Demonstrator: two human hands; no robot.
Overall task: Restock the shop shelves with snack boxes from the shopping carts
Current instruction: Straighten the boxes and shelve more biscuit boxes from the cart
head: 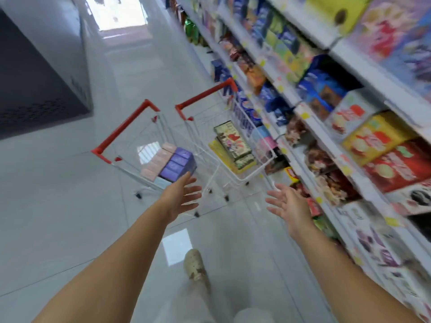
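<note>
The left grip is open and holds nothing, fingers straight and spread. It reaches toward the near end of the left cart, a small white wire cart with a red handle. In this cart lie snack boxes packed side by side: a row of purple boxes nearest the grip and a row of pink boxes beyond them. The longest fingertip overlaps the edge of the purple boxes in this view, but it is unclear whether it touches them. The right grip is likewise open and empty, palm turned inward and fingers fanned. It hangs above the floor between the right cart and the lower tiers of the shelves, apart from both. The right cart stands just beside the shelves and carries green-patterned boxes stacked over a yellow box, well ahead of the right grip. The shelves run along the right side, filled with blue, yellow, red and white boxes. Motion blur smears the packs, so no print can be read, and the lowest tier is cut off at the frame edge. The carts' wire sides blur into the glossy tiles, and only some of their wheels show. A dark grey cabinet stands to the left, partly out of frame. One light shoe shows between the forearms.
</note>
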